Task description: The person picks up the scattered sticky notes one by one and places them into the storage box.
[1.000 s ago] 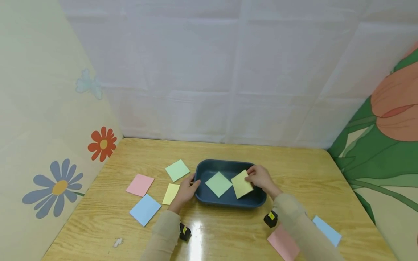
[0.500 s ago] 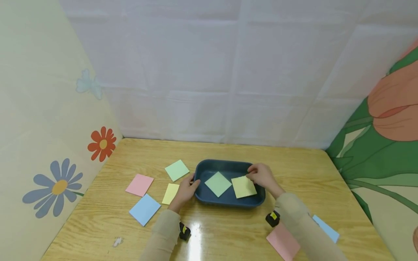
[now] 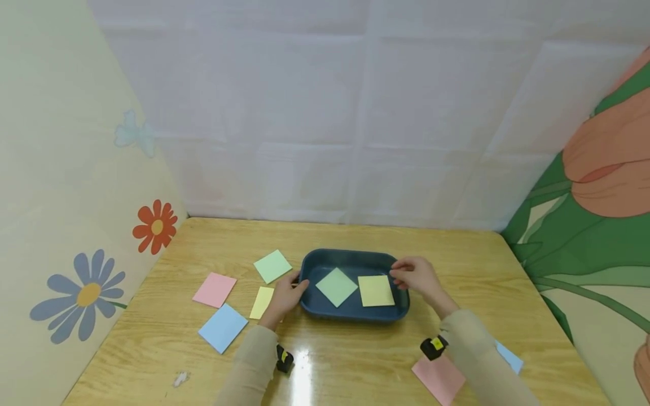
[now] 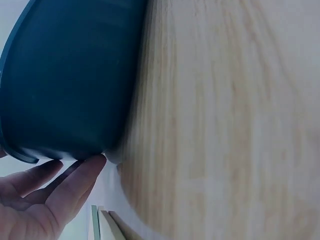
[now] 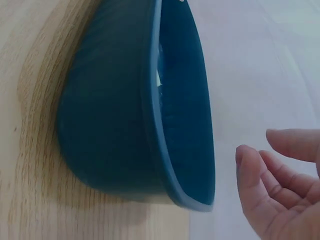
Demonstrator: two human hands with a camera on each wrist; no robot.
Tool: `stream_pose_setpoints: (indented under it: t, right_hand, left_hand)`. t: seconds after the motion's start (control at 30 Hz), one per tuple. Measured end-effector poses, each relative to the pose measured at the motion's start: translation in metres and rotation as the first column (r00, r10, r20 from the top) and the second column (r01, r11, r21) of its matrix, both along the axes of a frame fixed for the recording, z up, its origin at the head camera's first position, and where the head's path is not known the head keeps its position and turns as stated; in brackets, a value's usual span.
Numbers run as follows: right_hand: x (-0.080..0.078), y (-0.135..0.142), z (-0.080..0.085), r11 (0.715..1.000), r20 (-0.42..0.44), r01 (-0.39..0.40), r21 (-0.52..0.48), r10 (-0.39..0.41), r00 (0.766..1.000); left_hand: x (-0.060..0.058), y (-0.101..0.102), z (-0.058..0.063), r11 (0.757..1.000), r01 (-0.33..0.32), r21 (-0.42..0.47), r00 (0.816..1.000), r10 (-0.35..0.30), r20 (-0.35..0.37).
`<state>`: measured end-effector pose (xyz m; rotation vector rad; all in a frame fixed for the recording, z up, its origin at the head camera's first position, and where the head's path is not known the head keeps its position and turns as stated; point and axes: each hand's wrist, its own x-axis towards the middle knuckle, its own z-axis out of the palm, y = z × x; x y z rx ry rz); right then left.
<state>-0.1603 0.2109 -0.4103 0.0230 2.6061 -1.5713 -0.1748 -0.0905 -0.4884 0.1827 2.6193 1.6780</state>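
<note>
A dark blue plastic tray (image 3: 355, 317) stands on the table. Inside it lie a green sticky note (image 3: 337, 287) and, to its right, a yellow sticky note (image 3: 376, 291). My left hand (image 3: 286, 294) grips the tray's left end, thumb over the rim; in the left wrist view its fingers (image 4: 75, 190) press the outer wall. Above the tray's right end hovers my right hand (image 3: 417, 278), with nothing held. The right wrist view shows its loosely curled fingers and thumb apart, beside the tray's rim (image 5: 157, 130).
Left of the tray lie green (image 3: 272, 266), pink (image 3: 215, 290), blue (image 3: 223, 328) and yellow (image 3: 261, 303) sticky notes. A pink note (image 3: 439, 379) and a blue note (image 3: 509, 357) lie near my right forearm, which partly covers them. A white curtain (image 3: 274, 113) hangs behind the table.
My right hand has let go of the yellow sticky note, which now lies flat in the tray, and has drawn back to the right. My left hand keeps its grip.
</note>
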Motion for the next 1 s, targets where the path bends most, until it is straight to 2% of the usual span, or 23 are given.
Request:
stream_pose_setpoints:
  t: [0.1,0.33,0.57,0.83,1.0]
  right_hand:
    - [0.004,0.004,0.003,1.000,0.008,0.001,-0.025,-0.001,1.000]
    - [0.009,0.015,0.004,0.998,0.019,0.002,-0.069,-0.001,1.000]
    - [0.014,0.028,0.002,0.996,0.015,0.039,-0.080,-0.038,0.999]
    - [0.020,0.038,-0.002,0.994,0.020,0.049,-0.094,-0.047,0.999]
    - [0.024,0.042,-0.004,0.990,0.019,0.063,-0.128,-0.061,0.998]
  left_hand:
    - [0.000,-0.001,0.001,1.000,0.000,-0.009,1.000,0.000,-0.027]
    - [0.004,-0.004,0.003,1.000,-0.022,-0.005,1.000,0.022,-0.018]
    - [0.007,-0.006,0.002,1.000,0.017,-0.012,0.998,-0.017,-0.056]
    - [0.009,-0.007,0.001,1.000,0.009,-0.003,0.999,-0.009,-0.031]
    - [0.010,-0.007,-0.001,0.998,0.007,0.060,1.000,-0.009,0.024]
